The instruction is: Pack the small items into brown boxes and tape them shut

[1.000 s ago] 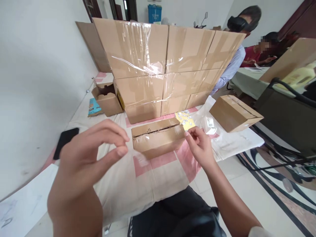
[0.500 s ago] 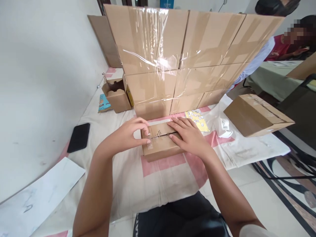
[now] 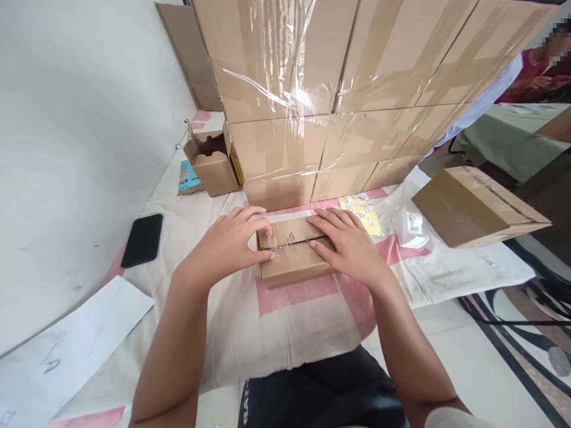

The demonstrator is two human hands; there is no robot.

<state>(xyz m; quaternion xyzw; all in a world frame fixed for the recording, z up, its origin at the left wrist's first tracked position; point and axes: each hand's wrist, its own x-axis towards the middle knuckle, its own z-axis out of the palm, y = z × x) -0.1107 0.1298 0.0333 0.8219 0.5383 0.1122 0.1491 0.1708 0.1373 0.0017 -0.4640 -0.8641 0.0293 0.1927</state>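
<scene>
A flat cardboard box (image 3: 303,261) lies on the cloth-covered table in front of me, its top flaps meeting along a dark seam. At the box's left end is my left hand (image 3: 227,244), thumb and bent forefinger apart, their tips touching the top edge beside a shiny bit of clear tape (image 3: 273,242). My right hand (image 3: 345,241) rests flat on the right part of the top, fingers stretched out, and covers that end of the seam. Just beyond it lies a yellow patterned sheet (image 3: 363,215).
Taped cardboard boxes (image 3: 285,145) stand stacked like a wall behind. To the right are a white tape dispenser (image 3: 411,230) and a larger closed box (image 3: 468,208). An opened carton (image 3: 216,172), a black phone (image 3: 141,241) and a white board (image 3: 89,333) lie leftward. A person (image 3: 529,77) sits far right.
The view has tilted down slightly, so the stacked boxes reach higher in the picture. Both hands keep nearly the same places on the box, the left forefinger bent a little more.
</scene>
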